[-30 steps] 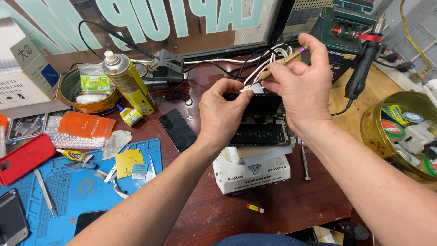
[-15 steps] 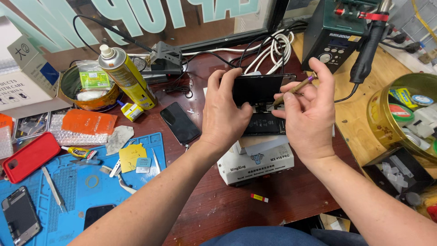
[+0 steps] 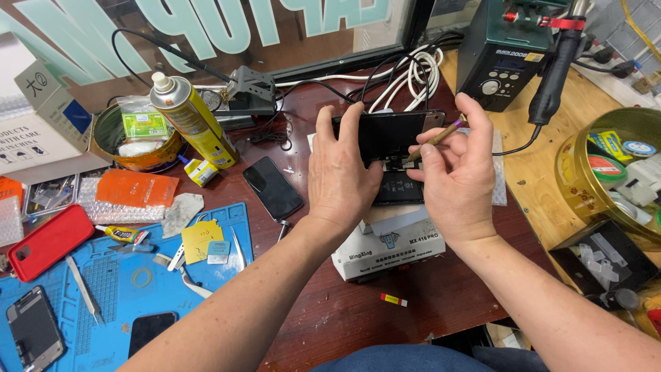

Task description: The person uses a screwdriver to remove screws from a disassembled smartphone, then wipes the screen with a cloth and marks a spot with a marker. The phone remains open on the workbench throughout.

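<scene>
Head view: a dark red-brown wooden bench (image 3: 441,296) fills the middle, backed by a window with large pale teal lettering seen in reverse. A lighter plywood top (image 3: 530,172) lies right of the hands, and a blue work mat (image 3: 117,289) strewn with tweezers and phone parts lies to their lower left.

Left of the hands stands a yellow spray can (image 3: 193,120) beside a round tin (image 3: 134,138) holding a green packet; further left is a white carton (image 3: 41,131). Directly under the hands sits a white box (image 3: 389,244) with dark print. Above the right hand is a dark green station (image 3: 506,52); to its right, a gold tin (image 3: 609,165) of tape rolls.

The left hand (image 3: 341,176) grips the opened black phone (image 3: 389,134), fingers curled over its raised screen edge. The right hand (image 3: 454,172) pinches a slim brown-handled tool (image 3: 434,141), tip touching the phone's interior, thumb steadying the phone. The phone rests atop the white box, between both hands.
</scene>
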